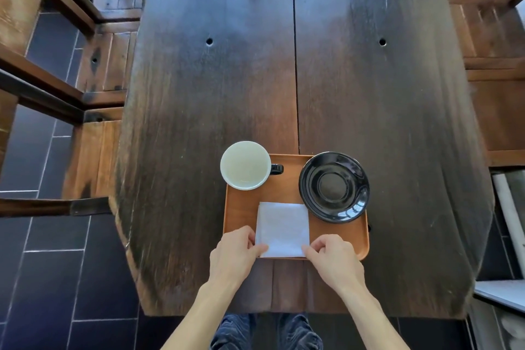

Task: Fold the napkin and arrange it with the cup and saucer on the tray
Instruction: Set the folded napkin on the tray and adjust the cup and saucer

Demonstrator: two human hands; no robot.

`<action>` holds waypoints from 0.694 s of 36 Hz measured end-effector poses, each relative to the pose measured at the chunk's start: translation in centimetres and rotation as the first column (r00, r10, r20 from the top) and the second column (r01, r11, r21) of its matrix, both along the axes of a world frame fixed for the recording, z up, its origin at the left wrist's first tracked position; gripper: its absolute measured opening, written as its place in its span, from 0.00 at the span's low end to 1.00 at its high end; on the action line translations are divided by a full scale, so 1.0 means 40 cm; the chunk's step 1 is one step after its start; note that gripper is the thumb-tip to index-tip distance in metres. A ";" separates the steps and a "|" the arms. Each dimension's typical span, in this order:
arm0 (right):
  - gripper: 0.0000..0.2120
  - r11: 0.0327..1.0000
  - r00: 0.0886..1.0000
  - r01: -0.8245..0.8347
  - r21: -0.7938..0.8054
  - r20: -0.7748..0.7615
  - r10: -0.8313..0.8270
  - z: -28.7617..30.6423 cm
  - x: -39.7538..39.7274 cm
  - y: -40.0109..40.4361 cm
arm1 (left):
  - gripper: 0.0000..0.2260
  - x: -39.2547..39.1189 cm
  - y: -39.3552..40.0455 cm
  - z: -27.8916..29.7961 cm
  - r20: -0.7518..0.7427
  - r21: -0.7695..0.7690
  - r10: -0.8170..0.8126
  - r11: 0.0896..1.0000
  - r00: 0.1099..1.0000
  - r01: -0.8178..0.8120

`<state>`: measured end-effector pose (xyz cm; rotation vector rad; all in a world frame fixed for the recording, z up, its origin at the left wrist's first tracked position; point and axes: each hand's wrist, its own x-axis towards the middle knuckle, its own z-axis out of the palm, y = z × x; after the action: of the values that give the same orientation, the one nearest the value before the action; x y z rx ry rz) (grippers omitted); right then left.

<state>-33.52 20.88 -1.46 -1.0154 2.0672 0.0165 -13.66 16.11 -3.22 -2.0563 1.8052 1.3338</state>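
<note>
Nearest to us, our two forearms reach forward over the near edge of the dark wooden table. Our left hand has its fingers curled at the near left corner of the white napkin, the thumb and fingertips pinching that corner. Our right hand does likewise at the near right corner, its fingers bent and nipping the napkin's edge between thumb and forefinger. The napkin lies flat between the two hands as a folded square, its near edge along the front rim of the wooden tray, the rest of it stretching away from the fingers toward the tray's middle.

Beyond the napkin, at the tray's far right, sits the black saucer, its near left rim just beside the napkin's far right corner; its right edge overhangs the tray. At the far left corner stands the cup, white inside, its dark handle pointing right toward the saucer, apart from the napkin.
</note>
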 end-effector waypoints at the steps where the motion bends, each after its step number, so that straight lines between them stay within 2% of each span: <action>1: 0.09 1.000 1.000 -0.004 -0.011 -0.010 0.004 0.001 -0.001 0.001 | 0.10 0.000 0.001 0.001 0.005 -0.025 -0.005 1.000 1.000 0.005; 3: 0.09 0.998 0.998 -0.028 -0.061 -0.050 0.025 -0.001 -0.003 0.006 | 0.12 0.003 0.006 0.003 -0.001 -0.108 -0.009 0.994 1.000 0.009; 5: 0.08 0.979 0.996 -0.061 -0.194 -0.078 0.046 -0.011 -0.004 0.015 | 0.13 0.010 0.015 0.001 -0.028 -0.223 -0.064 0.973 0.998 0.057; 7: 0.07 0.936 0.991 -0.126 -0.330 -0.072 0.108 -0.019 -0.004 0.021 | 0.17 0.018 0.022 -0.003 -0.042 -0.294 -0.157 0.946 0.987 0.138; 9: 0.17 0.914 0.979 -0.193 -0.358 -0.013 0.202 -0.024 -0.009 0.024 | 0.25 0.026 0.023 -0.006 -0.040 -0.306 -0.240 0.927 0.970 0.217; 12: 0.31 0.917 0.953 -0.277 -0.286 0.043 0.301 -0.028 -0.018 0.018 | 0.33 0.035 0.017 -0.001 0.078 -0.311 -0.332 0.888 0.940 0.339; 16: 0.37 0.923 0.938 -0.337 -0.184 0.019 0.346 -0.033 -0.022 0.003 | 0.42 0.032 0.009 -0.022 0.260 -0.402 -0.322 0.821 0.910 0.405; 18: 0.39 0.925 0.936 -0.348 -0.153 0.007 0.353 -0.034 -0.021 -0.001 | 0.43 0.032 0.006 -0.033 0.293 -0.406 -0.311 0.816 0.904 0.412; 25: 0.41 0.923 0.927 -0.376 -0.085 -0.031 0.375 -0.034 -0.021 -0.004 | 0.40 0.033 -0.018 -0.024 0.370 -0.246 -0.378 0.841 0.849 0.482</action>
<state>-34.34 20.74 -2.81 -1.4593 1.8686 0.1299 -12.34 15.41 -4.16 -1.6920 2.2713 0.5810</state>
